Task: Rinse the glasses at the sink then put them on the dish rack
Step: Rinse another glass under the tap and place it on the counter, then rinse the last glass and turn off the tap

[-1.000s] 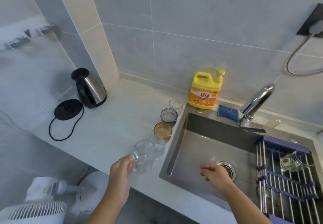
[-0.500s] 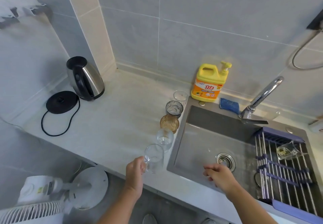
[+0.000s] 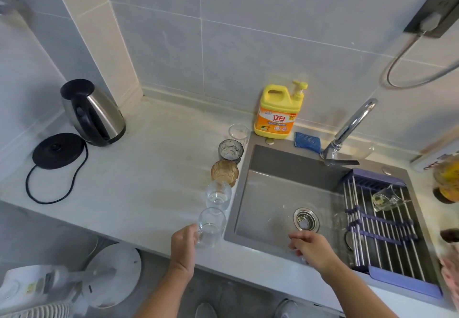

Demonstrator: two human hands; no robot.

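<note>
A row of glasses stands on the counter along the sink's left rim. My left hand grips the handle of the nearest one, a clear glass mug, near the counter's front edge. Behind it stand a clear ribbed glass, an amber glass, a grey glass and a small clear glass. My right hand hovers over the sink's front rim, fingers curled, holding nothing. On the purple dish rack over the sink's right side lies one clear mug.
A yellow detergent bottle and blue sponge sit behind the sink beside the chrome tap. A steel kettle and its black base stand at the far left. Bottles crowd the right edge.
My left hand with the clear mug has come slightly right toward the sink. My right hand has stayed over the sink's front rim. The camera view has shifted.
</note>
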